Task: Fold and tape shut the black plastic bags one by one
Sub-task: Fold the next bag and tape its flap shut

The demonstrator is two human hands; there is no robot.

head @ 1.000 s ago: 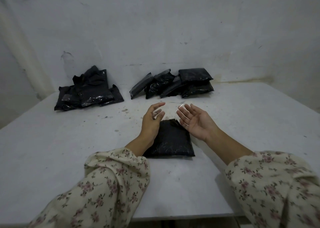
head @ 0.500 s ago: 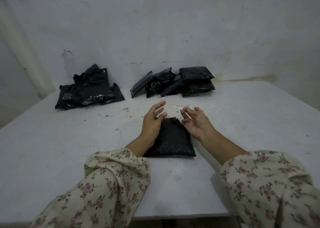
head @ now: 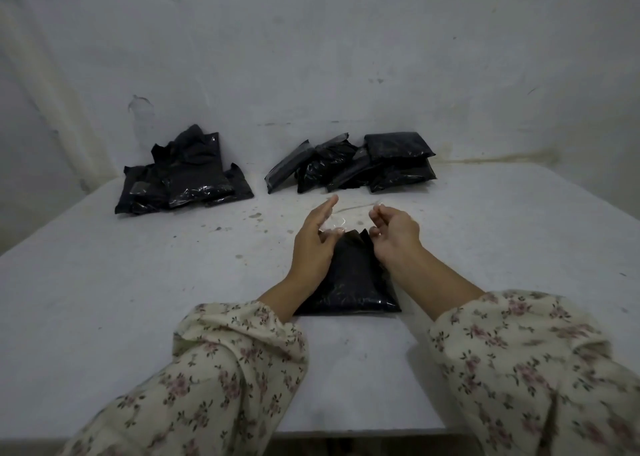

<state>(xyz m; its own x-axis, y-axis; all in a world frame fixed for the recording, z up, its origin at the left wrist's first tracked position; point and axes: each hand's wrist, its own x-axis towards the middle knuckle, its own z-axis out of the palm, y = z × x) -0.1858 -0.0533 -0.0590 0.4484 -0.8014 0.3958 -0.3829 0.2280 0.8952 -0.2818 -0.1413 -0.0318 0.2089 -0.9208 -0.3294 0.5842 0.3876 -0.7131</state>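
At the far left of the pale worktop point(head: 104, 299), a loose pile of black bags point(head: 183, 175) lies against the wall, as it did a second ago. Nearer the middle, the left hand point(head: 313, 241) reaches out of a floral sleeve point(head: 221, 362). Its thumb is raised and its fingers are loosely bent at the far left corner of the black bag point(head: 349, 282). A second ago this hand hovered a little higher. It has now come down to the bag's far edge.

A strip of clear tape point(head: 333, 223) runs from the left fingertips across to the right hand. Whether the left fingers pinch it or it merely sticks to them, I cannot tell.

The bag being worked on lies flat on the worktop between the two forearms, its near edge toward the person. Its far edge now shows as a ruffled peak between the hands.

Beyond it, against the wall, a second heap of folded black bags point(head: 353, 164) sits unchanged.

The right hand point(head: 394, 234) was spread palm-up a second ago and half closed shortly after. Its fingers are now curled, pinching the other end of the tape just above the bag's far right corner. The hands stand apart, one at each side of the bag's far edge, and lower than before.
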